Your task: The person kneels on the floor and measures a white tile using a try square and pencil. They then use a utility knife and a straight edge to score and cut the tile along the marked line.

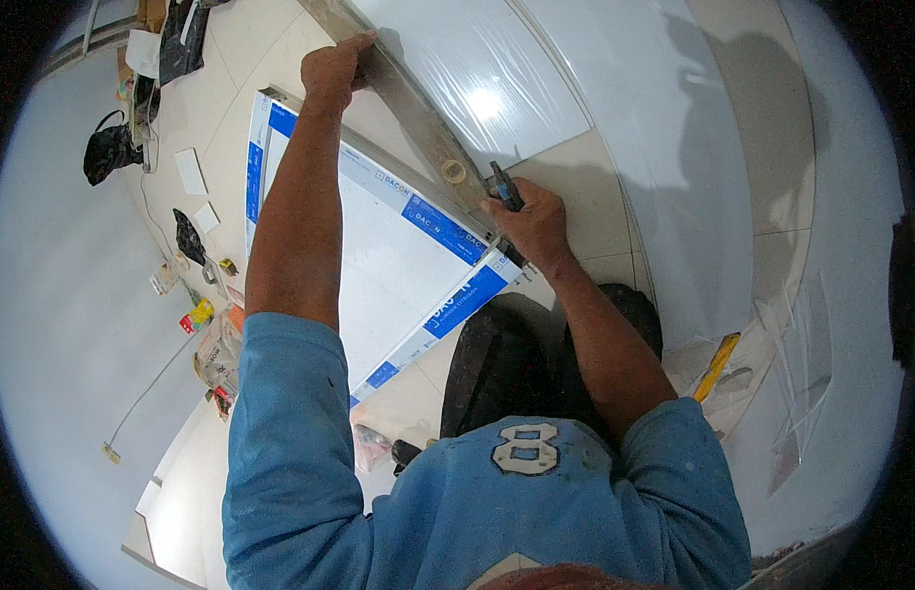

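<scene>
A long grey-brown bar (415,106) runs diagonally in front of me. My left hand (331,75) is closed at its far left edge, with the fingers partly hidden. Near the bar's close end, my right hand (534,224) grips a dark hand tool with a blue-black body (506,187); its exact kind is unclear. Beside the bar lies a white frame with blue-and-white protective film (440,228), its near corner just left of my right hand. A small yellowish ring (454,172), like a tape roll, sits on the bar.
Beyond the bar lies a plastic-wrapped white panel (477,74). At the left are a black bag (111,149), white tile pieces (191,172), a cable (158,377) and plastic bags (218,352). A yellow-handled tool (717,368) lies on clear plastic sheeting at the right.
</scene>
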Tool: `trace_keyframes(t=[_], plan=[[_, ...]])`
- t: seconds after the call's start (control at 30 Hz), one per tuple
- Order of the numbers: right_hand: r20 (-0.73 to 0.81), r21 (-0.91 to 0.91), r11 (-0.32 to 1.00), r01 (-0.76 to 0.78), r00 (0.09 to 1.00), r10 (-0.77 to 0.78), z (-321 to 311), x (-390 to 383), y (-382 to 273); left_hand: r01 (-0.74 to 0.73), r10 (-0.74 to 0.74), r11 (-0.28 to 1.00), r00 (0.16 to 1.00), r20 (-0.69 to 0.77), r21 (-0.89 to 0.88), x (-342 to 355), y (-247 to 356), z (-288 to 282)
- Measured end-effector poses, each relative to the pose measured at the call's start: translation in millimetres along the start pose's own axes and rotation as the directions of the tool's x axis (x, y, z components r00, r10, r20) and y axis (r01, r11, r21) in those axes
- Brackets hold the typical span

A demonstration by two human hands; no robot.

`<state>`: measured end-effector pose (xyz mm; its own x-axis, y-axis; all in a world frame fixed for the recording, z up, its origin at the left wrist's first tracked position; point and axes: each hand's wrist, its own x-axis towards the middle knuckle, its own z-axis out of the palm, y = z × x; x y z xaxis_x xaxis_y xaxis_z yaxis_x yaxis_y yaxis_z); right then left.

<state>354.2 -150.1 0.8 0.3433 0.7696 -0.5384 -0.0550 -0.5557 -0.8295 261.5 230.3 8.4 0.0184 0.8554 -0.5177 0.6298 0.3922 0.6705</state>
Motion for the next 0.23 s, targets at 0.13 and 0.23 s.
trace_keyframes(t=[0.13, 0.23], plan=[[-0.001, 0.011, 0.999, -0.038, 0.999, 0.038, 2.1, -0.1, 0.2, -0.002, 0.002, 1.000, 1.000, -0.018, -0.018, 3.5, -3.9, -0.2], [-0.015, 0.023, 0.998, -0.050, 0.999, 0.051, 6.2, 0.7, 0.6, -0.003, 0.003, 1.000, 1.000, -0.007, 0.014, 6.2, -3.9, -0.5]])
